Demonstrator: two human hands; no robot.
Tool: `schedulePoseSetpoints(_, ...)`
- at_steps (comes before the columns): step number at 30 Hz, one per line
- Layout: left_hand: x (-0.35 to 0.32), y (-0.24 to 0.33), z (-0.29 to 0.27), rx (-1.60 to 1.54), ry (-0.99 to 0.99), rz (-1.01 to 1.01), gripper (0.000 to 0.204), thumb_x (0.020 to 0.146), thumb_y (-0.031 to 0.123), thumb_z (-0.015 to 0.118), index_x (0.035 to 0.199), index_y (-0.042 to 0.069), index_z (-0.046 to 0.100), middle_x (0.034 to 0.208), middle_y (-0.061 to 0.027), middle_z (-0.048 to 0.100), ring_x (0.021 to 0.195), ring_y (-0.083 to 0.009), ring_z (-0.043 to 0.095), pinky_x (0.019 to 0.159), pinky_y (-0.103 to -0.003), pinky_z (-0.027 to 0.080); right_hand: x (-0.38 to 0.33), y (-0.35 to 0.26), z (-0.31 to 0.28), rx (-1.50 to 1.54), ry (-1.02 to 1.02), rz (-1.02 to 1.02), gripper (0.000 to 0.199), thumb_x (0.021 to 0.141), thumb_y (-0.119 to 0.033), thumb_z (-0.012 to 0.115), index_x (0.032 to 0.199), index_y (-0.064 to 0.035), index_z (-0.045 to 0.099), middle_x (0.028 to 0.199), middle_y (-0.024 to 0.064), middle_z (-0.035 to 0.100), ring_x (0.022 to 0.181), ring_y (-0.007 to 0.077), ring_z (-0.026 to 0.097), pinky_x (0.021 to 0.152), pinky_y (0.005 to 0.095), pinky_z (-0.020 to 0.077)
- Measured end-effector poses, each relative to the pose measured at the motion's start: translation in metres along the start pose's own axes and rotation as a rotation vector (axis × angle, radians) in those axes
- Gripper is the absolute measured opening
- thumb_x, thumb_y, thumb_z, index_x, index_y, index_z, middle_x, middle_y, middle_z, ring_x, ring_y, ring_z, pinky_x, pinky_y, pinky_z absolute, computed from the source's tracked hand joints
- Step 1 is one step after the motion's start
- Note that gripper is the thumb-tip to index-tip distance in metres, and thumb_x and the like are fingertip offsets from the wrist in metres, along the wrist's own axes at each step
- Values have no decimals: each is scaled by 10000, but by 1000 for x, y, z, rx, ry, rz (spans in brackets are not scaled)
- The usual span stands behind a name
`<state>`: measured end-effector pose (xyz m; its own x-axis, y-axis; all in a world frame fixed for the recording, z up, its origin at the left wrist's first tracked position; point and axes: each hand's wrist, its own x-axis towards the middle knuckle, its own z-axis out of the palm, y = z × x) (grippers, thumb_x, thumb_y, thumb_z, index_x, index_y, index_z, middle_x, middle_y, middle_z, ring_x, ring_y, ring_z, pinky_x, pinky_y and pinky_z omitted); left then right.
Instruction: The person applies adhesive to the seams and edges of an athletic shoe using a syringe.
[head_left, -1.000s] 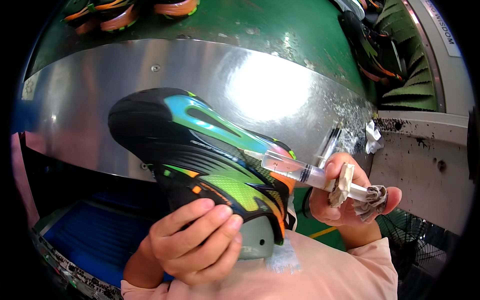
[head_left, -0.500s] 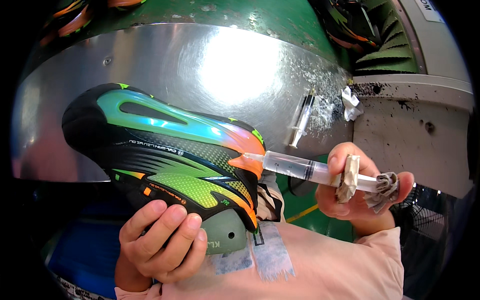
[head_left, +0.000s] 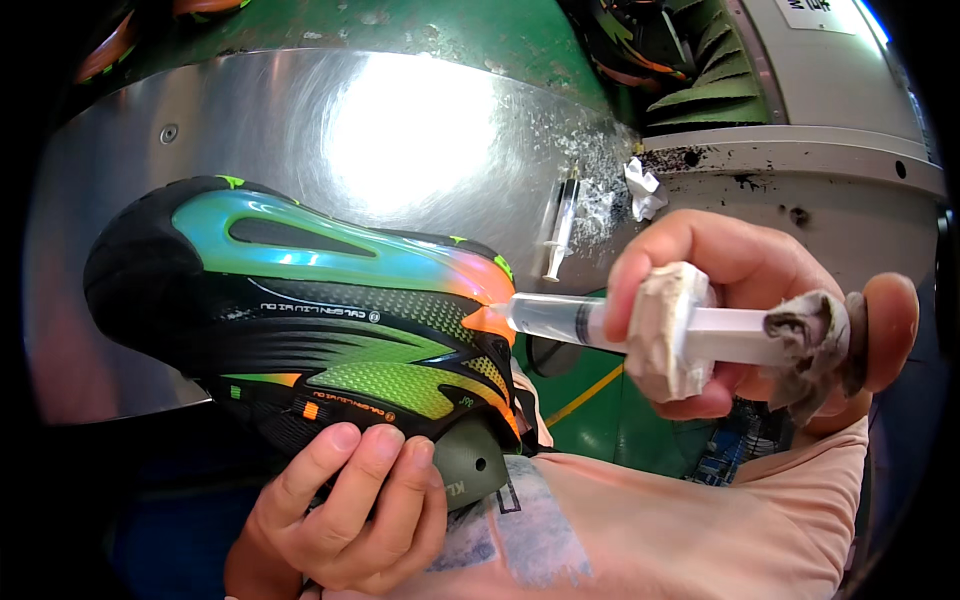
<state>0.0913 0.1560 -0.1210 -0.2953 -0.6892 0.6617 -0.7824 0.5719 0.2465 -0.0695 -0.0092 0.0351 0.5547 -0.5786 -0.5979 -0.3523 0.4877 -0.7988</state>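
Two hands: the left hand grips the shoe, fingers curled, apparently to steady it across the desk's near edge; the right hand has fingers closed round the syringe, seemingly to aim its tip at the heel.

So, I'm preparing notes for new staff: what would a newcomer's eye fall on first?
First, the black, green and orange shoe left of centre, held by the left hand. To its right, the right hand holds a clear syringe, tip at the orange heel piece. Beyond the shoe, white glare brightens the metal table.
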Motion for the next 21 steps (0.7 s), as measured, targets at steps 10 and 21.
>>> schedulePoseSetpoints(10, 27, 5, 11, 37, 20, 47, 64, 746, 54, 617, 809, 62, 608, 907, -85, 651, 954, -289, 608, 820, -427, 530, 6, -20, -16, 79, -73, 168, 1171, 563, -862, 541, 1108, 168, 429, 897, 175, 553, 633, 89, 488, 489, 175, 395)
schedulePoseSetpoints(21, 47, 9, 18, 6, 168, 95, 86, 794, -27, 542, 774, -20, 625, 884, -130, 652, 900, -295, 635, 792, -382, 558, 2, -29, -18, -51, -28, 143, 1066, 620, -758, 620, 1103, 172, 422, 810, 133, 545, 587, 90, 479, 472, 183, 382)
